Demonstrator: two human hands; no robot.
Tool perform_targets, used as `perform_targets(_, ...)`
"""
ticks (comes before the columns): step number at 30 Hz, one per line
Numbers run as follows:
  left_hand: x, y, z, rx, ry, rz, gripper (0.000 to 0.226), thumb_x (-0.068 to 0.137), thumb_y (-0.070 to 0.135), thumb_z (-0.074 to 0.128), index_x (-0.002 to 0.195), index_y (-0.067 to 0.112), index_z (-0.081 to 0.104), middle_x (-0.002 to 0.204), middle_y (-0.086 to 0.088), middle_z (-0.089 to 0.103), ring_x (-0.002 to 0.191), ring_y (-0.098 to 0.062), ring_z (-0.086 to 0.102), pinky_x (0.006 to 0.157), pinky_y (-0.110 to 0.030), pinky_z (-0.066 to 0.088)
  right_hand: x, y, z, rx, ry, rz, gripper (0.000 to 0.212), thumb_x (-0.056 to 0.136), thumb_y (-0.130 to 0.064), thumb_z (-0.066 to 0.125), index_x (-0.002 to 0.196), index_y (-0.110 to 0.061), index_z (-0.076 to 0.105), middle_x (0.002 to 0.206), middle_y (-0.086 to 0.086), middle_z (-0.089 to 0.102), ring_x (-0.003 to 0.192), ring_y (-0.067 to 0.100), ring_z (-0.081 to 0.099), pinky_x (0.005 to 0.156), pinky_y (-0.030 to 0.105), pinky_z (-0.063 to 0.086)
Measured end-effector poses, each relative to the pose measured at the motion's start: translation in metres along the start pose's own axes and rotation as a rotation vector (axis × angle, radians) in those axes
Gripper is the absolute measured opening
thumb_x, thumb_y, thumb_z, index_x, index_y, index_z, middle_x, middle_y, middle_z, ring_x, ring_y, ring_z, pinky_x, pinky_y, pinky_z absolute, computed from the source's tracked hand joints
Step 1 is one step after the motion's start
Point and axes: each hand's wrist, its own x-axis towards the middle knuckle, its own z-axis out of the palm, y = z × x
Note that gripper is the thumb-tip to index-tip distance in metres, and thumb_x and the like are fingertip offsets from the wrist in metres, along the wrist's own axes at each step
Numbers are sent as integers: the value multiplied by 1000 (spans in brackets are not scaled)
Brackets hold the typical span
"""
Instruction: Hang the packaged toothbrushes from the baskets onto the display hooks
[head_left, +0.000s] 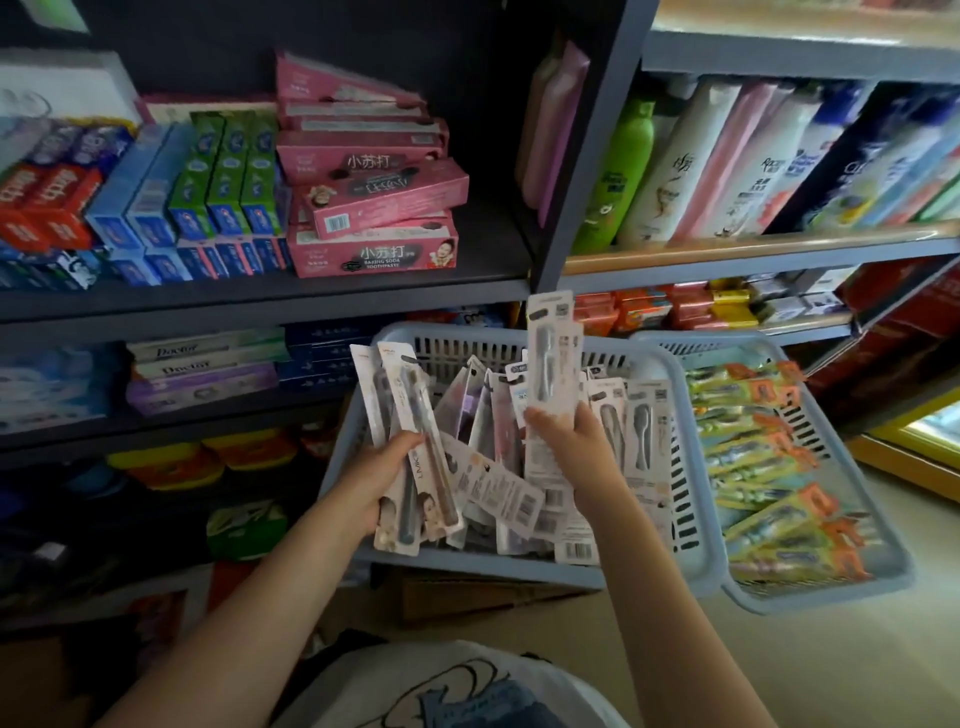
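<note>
The left hand (376, 480) grips toothbrush packs (410, 457) over the basket (696, 540) edge; the right hand (566, 431) pinches upright packs (553, 358) above the basket's middle, below the shelf (260, 301).

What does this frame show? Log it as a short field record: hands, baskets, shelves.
left hand: holds a bundle of pale packaged toothbrushes
right hand: holds grey packaged toothbrushes upright above the near basket
near basket: blue, full of mixed toothbrush packs
far basket: green-orange packs
shelf: pink toothpaste boxes
display hooks: not visible
</note>
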Motion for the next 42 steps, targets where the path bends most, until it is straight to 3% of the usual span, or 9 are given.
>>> perform_targets(2,-3,-1,-1,23,7,-10,23,93,36,67,105,18,73,89,-8,79,94,-30,72,90,-44,56,1,6,5,-28,-76,99,36,91,-37,72,123,-26,61,115,0,71,107,24,69,100,52,54)
perform_targets(5,-6,-1,-1,28,23,18,21,92,36,67,107,20,72,92,-6,79,95,-28,72,88,-41,56,2,7,8,-47,-210,218,21,92,-41,71,104,-25,64,98,3,78,91,25,75,91,48,59)
perform_targets(13,-14,6,1,-6,-53,65,16,95,31,65,107,22,72,92,-6,79,90,-25,74,82,-38,57,8,18,22,133,-410,390,48,88,-39,77,122,-8,65,108,14,76,98,32,74,90,48,59)
perform_targets(15,-15,10,3,41,-56,69,17,95,33,66,107,22,72,94,-5,79,95,-25,72,92,-41,55,9,20,23,196,-431,406,52,85,-39,79,125,-8,64,111,15,75,99,32,74,86,45,60)
perform_targets(19,-15,12,3,93,-24,-1,35,84,44,72,112,22,71,104,-9,76,104,-30,69,99,-48,52,12,20,22,228,-440,382,59,82,-43,79,127,-8,64,116,16,74,106,35,72,99,54,54)
perform_targets(22,-14,8,2,107,-32,-2,15,95,30,63,105,20,69,95,-9,76,93,-27,69,88,-37,54,11,21,22,219,-453,371,60,82,-45,80,127,-8,64,113,15,75,100,32,73,92,48,58)
perform_targets(25,-15,8,0,108,-35,23,11,94,26,64,103,21,69,96,-9,75,94,-26,69,92,-37,53,8,19,23,229,-489,324,59,80,-43,81,125,-8,66,109,14,76,94,29,74,82,41,60)
perform_targets(35,-16,12,1,-44,-232,55,47,74,21,79,120,15,69,108,-14,76,97,-29,74,87,-40,57,8,-12,31,127,-483,40,43,97,-35,65,135,-17,57,116,8,75,106,27,73,97,49,57)
perform_targets(42,-14,8,4,-10,-185,82,43,78,15,82,119,16,71,105,-14,77,102,-34,72,99,-51,54,3,-14,37,212,-418,87,42,95,-34,68,132,-14,60,112,10,76,103,28,74,95,51,57)
